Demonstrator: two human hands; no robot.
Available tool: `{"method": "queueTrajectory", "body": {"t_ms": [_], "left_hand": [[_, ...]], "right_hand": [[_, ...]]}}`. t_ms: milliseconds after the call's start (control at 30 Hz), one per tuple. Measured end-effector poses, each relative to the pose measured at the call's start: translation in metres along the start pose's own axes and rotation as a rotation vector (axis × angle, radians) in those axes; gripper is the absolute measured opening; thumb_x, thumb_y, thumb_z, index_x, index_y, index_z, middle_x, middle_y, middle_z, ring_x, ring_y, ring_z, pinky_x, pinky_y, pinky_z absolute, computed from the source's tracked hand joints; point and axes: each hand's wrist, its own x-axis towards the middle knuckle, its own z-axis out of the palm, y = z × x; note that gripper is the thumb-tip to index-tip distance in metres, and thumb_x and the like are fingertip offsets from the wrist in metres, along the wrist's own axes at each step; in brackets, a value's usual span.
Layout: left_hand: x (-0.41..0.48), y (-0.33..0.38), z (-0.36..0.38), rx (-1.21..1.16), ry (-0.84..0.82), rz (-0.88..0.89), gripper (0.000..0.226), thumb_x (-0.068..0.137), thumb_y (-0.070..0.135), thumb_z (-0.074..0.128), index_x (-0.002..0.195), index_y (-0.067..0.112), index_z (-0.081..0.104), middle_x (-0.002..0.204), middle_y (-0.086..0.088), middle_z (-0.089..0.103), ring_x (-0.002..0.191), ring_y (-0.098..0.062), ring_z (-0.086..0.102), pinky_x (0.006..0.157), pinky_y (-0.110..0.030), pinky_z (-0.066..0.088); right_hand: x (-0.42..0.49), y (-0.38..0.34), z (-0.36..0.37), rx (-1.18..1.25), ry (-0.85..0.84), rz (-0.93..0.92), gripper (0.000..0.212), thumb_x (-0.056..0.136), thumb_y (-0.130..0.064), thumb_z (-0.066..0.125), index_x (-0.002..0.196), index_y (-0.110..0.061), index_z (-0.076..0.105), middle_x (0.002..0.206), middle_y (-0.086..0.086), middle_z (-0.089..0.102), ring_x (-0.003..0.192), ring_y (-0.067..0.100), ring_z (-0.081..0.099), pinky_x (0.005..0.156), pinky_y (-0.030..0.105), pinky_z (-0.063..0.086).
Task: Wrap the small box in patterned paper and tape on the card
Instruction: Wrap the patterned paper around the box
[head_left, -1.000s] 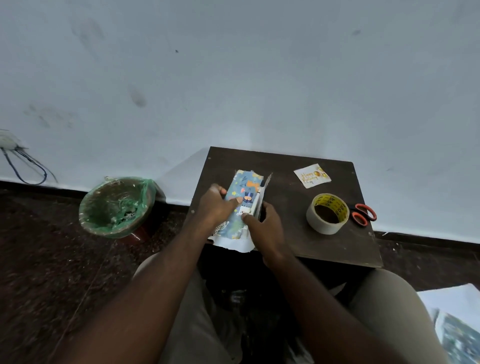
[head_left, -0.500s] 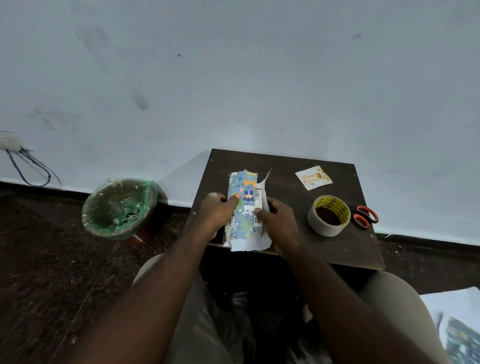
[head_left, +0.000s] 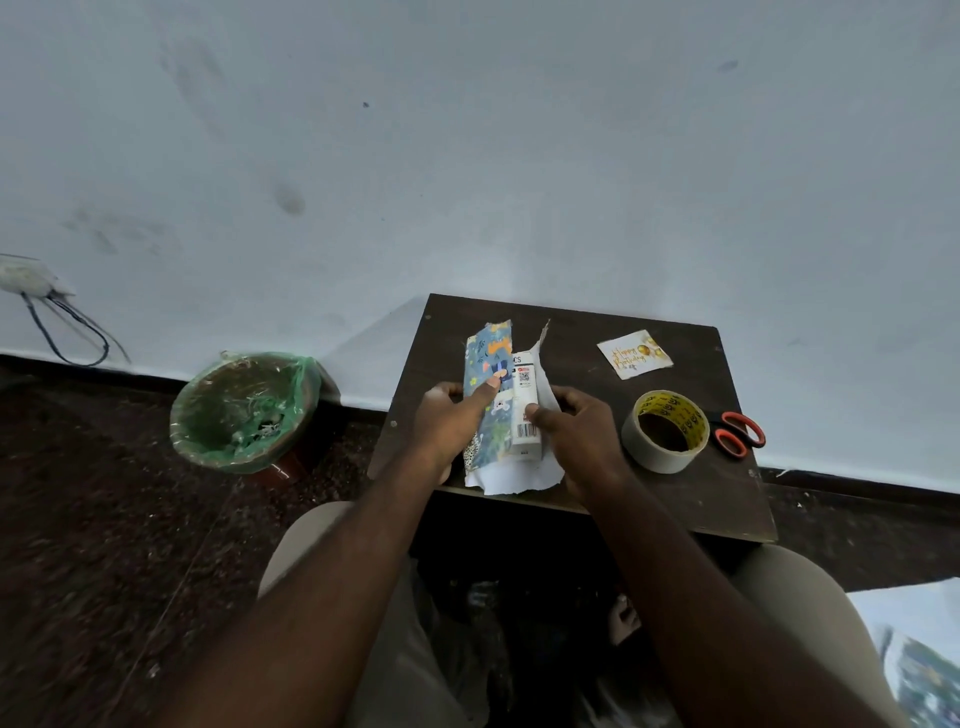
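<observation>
Head view. A small dark table (head_left: 597, 322) stands against a pale wall. The small box (head_left: 525, 410), white with a barcode and a QR code, lies lengthwise in the left half of the table, near the front edge. It rests on the patterned paper (head_left: 488, 374), whose white underside juts slightly past that edge.

The left hand (head_left: 447, 426) holds the paper's left flap folded over the box, with the thumb pressing it down on top and the other fingers curled at the left side. The right hand (head_left: 582, 431) grips the box from the right, thumb on its top face and fingers curled round the raised right flap.

The card (head_left: 635, 354) lies flat by the back edge, right of centre and well apart from the box. A tape roll (head_left: 665, 431) sits near the right edge, with orange-handled scissors (head_left: 740, 434) just beyond it at that edge. Bare table shows between the box and the card and along the back left.

A green-lined bin (head_left: 244, 410) stands on the floor, left of the table.

The hands cover the box's long sides, and the scissor blades are hidden behind the roll. More patterned sheet (head_left: 919, 654) is cut off at the lower right corner. The card's lettering is too small to read surely.
</observation>
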Motion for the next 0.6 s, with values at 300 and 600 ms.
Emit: {"method": "queueTrajectory", "body": {"t_ms": [300, 600], "left_hand": [[-0.002, -0.005, -0.001, 0.062, 0.057, 0.051, 0.031, 0.097, 0.024, 0.062, 0.126, 0.013, 0.058, 0.112, -0.007, 0.072, 0.088, -0.017, 0.073, 0.077, -0.036, 0.061], [-0.003, -0.002, -0.003, 0.162, -0.037, 0.146, 0.041, 0.087, 0.046, 0.071, 0.121, 0.03, 0.054, 0.111, 0.006, 0.071, 0.091, -0.011, 0.073, 0.083, -0.041, 0.061]], "right_hand": [[0.007, 0.002, -0.009, -0.001, 0.027, 0.096, 0.028, 0.093, 0.0, 0.063, 0.119, -0.009, 0.065, 0.109, 0.008, 0.072, 0.091, 0.024, 0.073, 0.08, 0.045, 0.061], [0.009, -0.009, -0.006, 0.038, -0.002, 0.164, 0.024, 0.092, 0.001, 0.065, 0.115, -0.002, 0.067, 0.099, 0.011, 0.074, 0.084, 0.028, 0.074, 0.076, 0.046, 0.062]]}}
